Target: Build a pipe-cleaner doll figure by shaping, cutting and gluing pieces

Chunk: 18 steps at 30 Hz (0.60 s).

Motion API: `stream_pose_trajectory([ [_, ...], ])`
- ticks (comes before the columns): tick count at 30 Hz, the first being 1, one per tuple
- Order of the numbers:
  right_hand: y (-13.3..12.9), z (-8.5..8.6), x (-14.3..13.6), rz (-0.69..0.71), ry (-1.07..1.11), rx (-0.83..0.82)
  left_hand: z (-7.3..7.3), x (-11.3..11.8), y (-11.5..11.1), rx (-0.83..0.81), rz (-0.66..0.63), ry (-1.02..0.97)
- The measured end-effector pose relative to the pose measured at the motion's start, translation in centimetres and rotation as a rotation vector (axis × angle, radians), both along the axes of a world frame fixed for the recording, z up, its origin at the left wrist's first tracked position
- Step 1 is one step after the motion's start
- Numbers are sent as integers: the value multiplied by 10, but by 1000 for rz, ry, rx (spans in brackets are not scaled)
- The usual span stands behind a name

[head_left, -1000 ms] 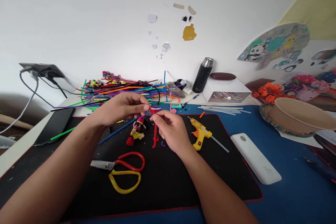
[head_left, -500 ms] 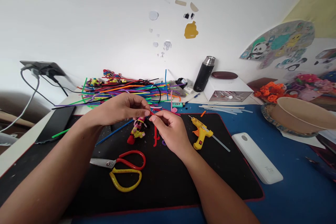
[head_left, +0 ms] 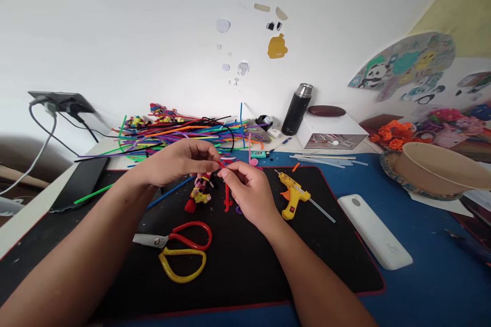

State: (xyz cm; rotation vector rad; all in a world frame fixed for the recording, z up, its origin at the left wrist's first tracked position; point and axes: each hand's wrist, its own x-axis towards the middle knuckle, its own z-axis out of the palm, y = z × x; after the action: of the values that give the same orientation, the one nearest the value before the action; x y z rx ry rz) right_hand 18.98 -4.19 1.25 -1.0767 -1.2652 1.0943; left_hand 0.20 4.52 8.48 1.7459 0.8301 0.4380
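Note:
My left hand (head_left: 187, 161) and my right hand (head_left: 249, 191) meet above the black mat (head_left: 245, 271), thumbs and forefingers pinched close together. Between the fingertips shows a short bit of red pipe cleaner (head_left: 221, 164); most of it is hidden by the fingers. Below my fingers, a small pipe cleaner figure (head_left: 199, 195) in yellow, red and pink lies on the mat. Beside it is a red pipe cleaner piece (head_left: 227, 200) with curled ends. A purple curl (head_left: 238, 210) peeks out by my right hand.
Scissors (head_left: 180, 245) with red and yellow handles lie nearest me. A yellow glue gun (head_left: 293, 194), glue sticks (head_left: 330, 159) and a white power bank (head_left: 374, 230) are to the right. Behind are piled pipe cleaners (head_left: 184, 130), a black flask (head_left: 297, 110) and a white box (head_left: 333, 127).
The red pipe cleaner shows slightly more between my fingertips. Both hands keep nearly the same pinch and place; the whole view has shifted slightly.

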Motion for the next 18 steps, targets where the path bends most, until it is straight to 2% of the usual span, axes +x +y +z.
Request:
stream_pose_trajectory([
  [9, 1, 4, 3, 35, 127, -7, -14, 11, -3, -275, 159, -248],
  [18, 3, 6, 1, 48, 369, -79, -23, 31, -16, -390, 291, -447],
])
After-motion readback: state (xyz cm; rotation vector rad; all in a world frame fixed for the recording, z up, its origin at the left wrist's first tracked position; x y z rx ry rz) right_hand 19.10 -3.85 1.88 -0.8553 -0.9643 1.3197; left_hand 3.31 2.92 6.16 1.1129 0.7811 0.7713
